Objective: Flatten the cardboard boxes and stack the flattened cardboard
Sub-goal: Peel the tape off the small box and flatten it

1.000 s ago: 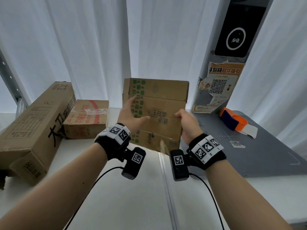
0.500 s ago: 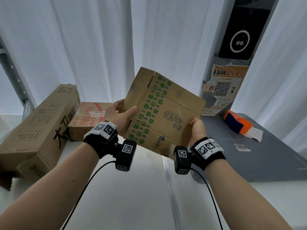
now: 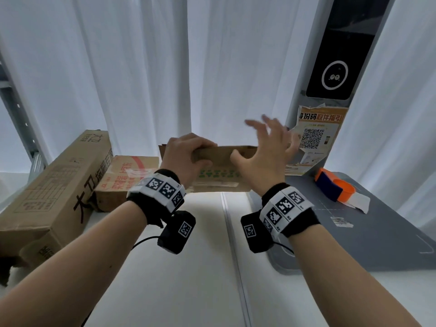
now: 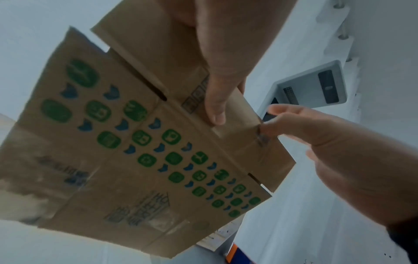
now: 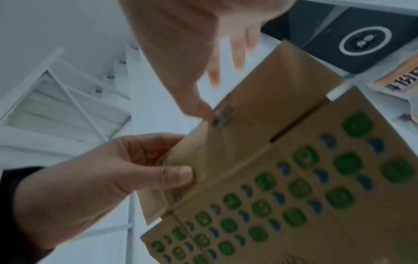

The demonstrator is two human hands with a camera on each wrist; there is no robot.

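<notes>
A brown cardboard box (image 3: 221, 171) printed with green icons is held up over the white table (image 3: 188, 279), tipped so I see it nearly edge-on. My left hand (image 3: 186, 156) grips its near top edge, thumb on the printed side and fingers curled behind a flap (image 5: 203, 160). My right hand (image 3: 266, 149) is blurred, its fingers spread and straight above the box. Its thumb tip (image 5: 205, 110) touches the taped seam of a flap. In the left wrist view the box (image 4: 135, 142) fills the middle, with the right hand (image 4: 328, 139) at its right edge.
A long cardboard box (image 3: 54, 192) and a smaller one with red print (image 3: 125, 180) lie at the table's left rear. On the right, a grey mat (image 3: 377, 232) carries an orange and blue tape dispenser (image 3: 332, 187). A pillar with a QR poster (image 3: 313, 138) stands behind.
The box has tipped from facing me to nearly edge-on. My right hand let go of its lower right corner and rose to the top flap, fingers spread. My left hand shifted onto the top edge.
</notes>
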